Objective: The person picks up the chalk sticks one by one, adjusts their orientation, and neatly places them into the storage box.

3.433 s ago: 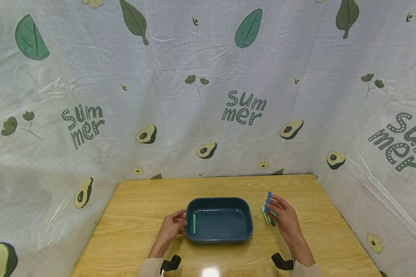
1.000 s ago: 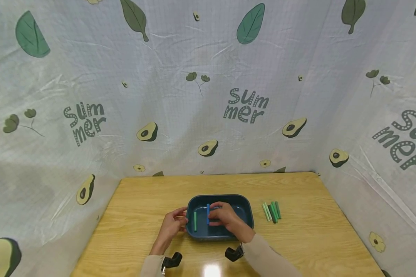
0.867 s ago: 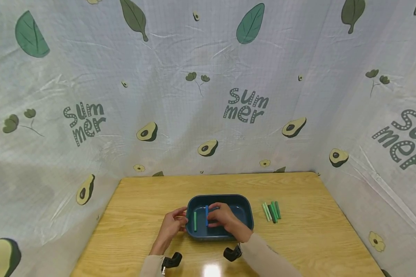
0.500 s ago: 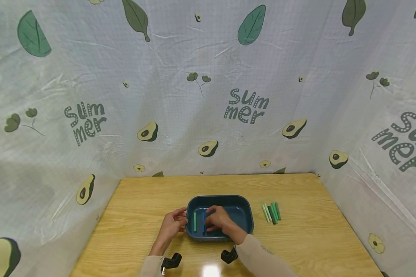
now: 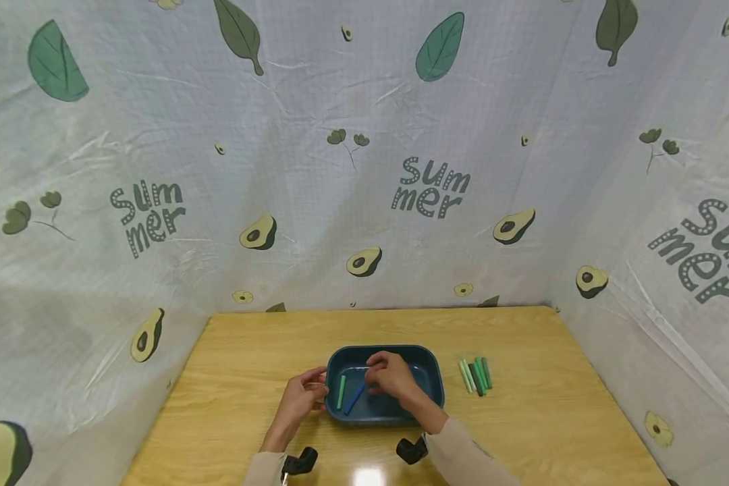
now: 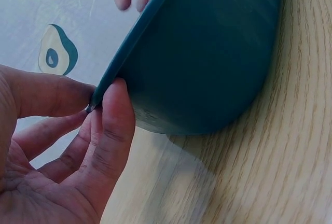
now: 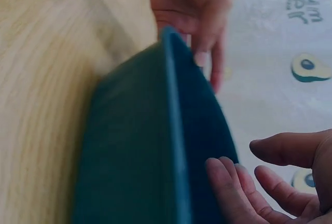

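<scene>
A dark blue-green plastic tray (image 5: 424, 378) stands on the table. My left hand (image 5: 300, 403) pinches its left rim; in the left wrist view, the thumb and fingers meet across the edge of the tray (image 6: 207, 53). Inside lie a short green stick (image 5: 341, 393), nearly parallel to the left wall, and a blue stick (image 5: 354, 399) slanting beside it. My right hand (image 5: 395, 378) hovers over the tray just right of the blue stick. In the right wrist view, that hand (image 7: 282, 182) has its thumb and fingers spread apart, with nothing between them.
Several light and dark green sticks (image 5: 476, 376) lie side by side on the wooden table (image 5: 522, 418), right of the tray. A patterned white sheet (image 5: 316, 202) hangs behind the table and along both sides.
The right hand carried the blue stick from the right into the tray, let it go beside the green one, and lifted slightly away to the right. The left hand kept its hold on the rim.
</scene>
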`<state>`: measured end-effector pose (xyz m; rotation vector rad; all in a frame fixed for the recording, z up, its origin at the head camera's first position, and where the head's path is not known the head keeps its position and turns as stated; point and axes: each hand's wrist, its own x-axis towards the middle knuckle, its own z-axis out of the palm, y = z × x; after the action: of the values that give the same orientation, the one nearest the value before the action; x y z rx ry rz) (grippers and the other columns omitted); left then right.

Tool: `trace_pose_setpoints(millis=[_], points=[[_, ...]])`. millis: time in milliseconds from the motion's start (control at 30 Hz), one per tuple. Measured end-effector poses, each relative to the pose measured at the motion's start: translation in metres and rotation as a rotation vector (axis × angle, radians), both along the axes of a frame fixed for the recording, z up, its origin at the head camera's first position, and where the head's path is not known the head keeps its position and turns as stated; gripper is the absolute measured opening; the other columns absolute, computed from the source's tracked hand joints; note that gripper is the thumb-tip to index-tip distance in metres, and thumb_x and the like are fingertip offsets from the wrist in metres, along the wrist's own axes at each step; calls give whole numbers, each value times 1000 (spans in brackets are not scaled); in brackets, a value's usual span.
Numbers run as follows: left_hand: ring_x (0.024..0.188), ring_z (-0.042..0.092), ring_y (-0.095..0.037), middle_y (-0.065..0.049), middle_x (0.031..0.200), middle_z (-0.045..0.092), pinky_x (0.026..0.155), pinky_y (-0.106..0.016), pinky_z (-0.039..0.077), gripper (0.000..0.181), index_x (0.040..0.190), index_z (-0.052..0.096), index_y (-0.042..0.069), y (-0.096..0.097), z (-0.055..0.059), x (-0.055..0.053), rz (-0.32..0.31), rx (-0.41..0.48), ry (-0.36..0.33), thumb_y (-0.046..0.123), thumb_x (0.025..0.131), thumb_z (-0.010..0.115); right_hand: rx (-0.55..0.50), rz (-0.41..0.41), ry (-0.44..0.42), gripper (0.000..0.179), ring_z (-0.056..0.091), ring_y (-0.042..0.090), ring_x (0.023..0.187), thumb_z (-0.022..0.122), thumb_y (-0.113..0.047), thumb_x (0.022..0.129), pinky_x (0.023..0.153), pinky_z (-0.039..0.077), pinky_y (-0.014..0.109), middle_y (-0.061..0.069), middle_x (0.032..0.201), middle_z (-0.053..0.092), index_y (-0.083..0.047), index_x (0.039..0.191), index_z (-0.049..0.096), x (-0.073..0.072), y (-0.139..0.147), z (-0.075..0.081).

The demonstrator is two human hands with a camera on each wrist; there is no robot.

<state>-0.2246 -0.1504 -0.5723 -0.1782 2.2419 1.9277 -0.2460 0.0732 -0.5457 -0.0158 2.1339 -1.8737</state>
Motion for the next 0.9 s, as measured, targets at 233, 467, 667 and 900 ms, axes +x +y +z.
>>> trace_pose_setpoints(millis=[233,467,667,900], points=[[84,59,-16,-20,115,56,65,-37,59,49,134,55,-3,0,1,1,-6,7,3,-4,86,60,-16,-49,44,32,68,31,90,64,-4,89,79,59,50,14,97,64,7,119,56,2,17,14],[84,58,-15,-18,113,57,66,-39,59,48,133,56,-2,0,0,-2,15,5,-3,-5,85,60,-33,-125,78,34,67,28,86,67,-4,87,77,60,45,13,96,64,5,118,59,2,29,26],[84,58,-15,-19,115,56,66,-40,59,49,135,55,-2,-3,-2,-7,6,10,-1,-3,86,61,-32,-182,124,27,67,22,84,65,-2,88,78,60,47,15,98,65,3,114,61,1,37,33],[85,59,-15,-19,114,56,64,-35,58,49,134,55,-4,-4,-4,-9,-12,18,10,-5,86,59,-34,-260,151,27,68,33,92,67,-1,87,79,60,43,16,100,67,-1,113,65,4,50,34]])
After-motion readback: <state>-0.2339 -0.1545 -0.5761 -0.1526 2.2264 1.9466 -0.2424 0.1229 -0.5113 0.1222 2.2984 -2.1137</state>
